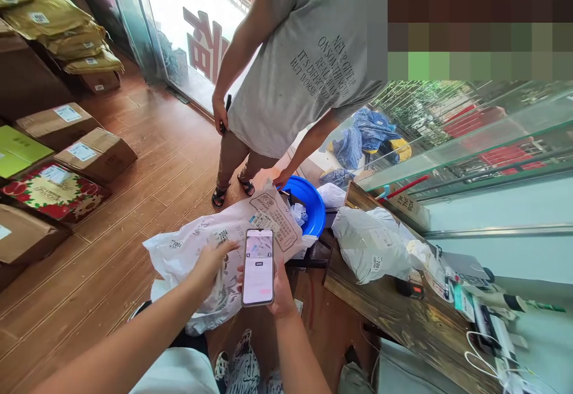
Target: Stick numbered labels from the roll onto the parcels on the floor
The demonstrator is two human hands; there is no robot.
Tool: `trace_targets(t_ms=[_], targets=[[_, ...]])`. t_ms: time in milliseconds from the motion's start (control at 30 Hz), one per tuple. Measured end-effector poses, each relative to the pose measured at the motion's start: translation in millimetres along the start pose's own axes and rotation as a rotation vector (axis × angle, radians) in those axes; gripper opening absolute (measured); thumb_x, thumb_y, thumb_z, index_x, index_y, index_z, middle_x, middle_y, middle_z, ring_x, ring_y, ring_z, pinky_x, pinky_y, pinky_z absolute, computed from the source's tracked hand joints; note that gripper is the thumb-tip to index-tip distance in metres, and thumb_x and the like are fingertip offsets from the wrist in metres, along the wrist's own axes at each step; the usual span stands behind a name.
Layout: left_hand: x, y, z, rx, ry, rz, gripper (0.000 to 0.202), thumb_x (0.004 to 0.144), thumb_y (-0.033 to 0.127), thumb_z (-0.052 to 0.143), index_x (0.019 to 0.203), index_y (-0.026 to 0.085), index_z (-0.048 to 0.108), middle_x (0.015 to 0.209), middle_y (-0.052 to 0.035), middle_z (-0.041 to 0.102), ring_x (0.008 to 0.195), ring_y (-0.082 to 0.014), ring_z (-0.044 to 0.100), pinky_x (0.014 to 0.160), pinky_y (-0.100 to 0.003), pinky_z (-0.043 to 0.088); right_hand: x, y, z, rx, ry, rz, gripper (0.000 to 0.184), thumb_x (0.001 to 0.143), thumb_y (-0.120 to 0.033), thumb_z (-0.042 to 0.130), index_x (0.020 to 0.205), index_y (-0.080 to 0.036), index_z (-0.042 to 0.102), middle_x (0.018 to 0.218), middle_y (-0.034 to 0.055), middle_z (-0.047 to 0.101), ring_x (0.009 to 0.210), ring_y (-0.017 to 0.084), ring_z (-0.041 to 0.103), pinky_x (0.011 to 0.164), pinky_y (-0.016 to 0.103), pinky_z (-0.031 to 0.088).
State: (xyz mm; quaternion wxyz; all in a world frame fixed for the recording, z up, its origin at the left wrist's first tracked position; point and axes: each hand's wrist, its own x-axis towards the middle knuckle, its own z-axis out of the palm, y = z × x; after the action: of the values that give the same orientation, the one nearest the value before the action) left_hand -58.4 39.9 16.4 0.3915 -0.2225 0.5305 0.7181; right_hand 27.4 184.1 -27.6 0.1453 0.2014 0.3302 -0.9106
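Observation:
My right hand [282, 292] is wrapped round a smartphone [258, 274] with a lit screen, held upright from below. The screen has a map-like picture at the top and a pale area beneath. My left hand [210, 268] is beside the phone's left edge, over a large white plastic parcel bag [179, 251]. Its forefinger stretches towards the phone; the other fingers are partly hidden. The parcel bag has printed labels, one reading 7004, and lies in front of me, partly behind the phone.
Another person in a grey T-shirt [313, 71] stands opposite, one hand [282, 179] by the blue basin [316, 206]. Right, a wooden bench [358, 298] bears a grey parcel bag [369, 245] and small devices. Cardboard boxes [96, 155] and yellow parcels [76, 42] are left.

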Motion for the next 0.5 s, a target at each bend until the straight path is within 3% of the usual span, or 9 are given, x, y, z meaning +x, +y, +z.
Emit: trace_targets(t_ms=[67,167,500], targets=[[-7,1,12.3,-0.004,-0.077,-0.023,0.037,0.065,0.055,0.065,0.071,0.02,0.052,0.044,0.0061,0.042,0.036,-0.012,0.04,0.035,-0.025,0.032,-16,5,16,0.018,-0.001,-0.007,0.074,0.076,-0.077,0.043,0.116,-0.018,0.063,0.096,0.0115,0.073,0.077,0.025,0.068,0.078,0.042,0.051],[-19,3,19.6,-0.003,-0.08,-0.011,0.035,0.065,0.051,0.066,0.075,0.022,0.051,0.045,0.0062,0.045,0.033,-0.0117,0.04,0.031,-0.024,0.03,-32,10,29,0.035,0.026,-0.021,0.074,0.075,-0.077,0.045,0.116,-0.018,0.063,0.1,0.0118,0.072,0.079,0.025,0.068,0.08,0.042,0.05],[-41,3,28.4,0.1,-0.142,0.039,0.032,0.068,0.049,0.064,0.076,0.021,0.049,0.044,0.0066,0.047,0.032,-0.013,0.043,0.032,-0.025,0.033,-52,22,31,0.14,0.062,-0.066,0.081,0.068,-0.079,0.052,0.113,-0.013,0.064,0.094,0.0123,0.073,0.075,0.025,0.069,0.074,0.039,0.051]])
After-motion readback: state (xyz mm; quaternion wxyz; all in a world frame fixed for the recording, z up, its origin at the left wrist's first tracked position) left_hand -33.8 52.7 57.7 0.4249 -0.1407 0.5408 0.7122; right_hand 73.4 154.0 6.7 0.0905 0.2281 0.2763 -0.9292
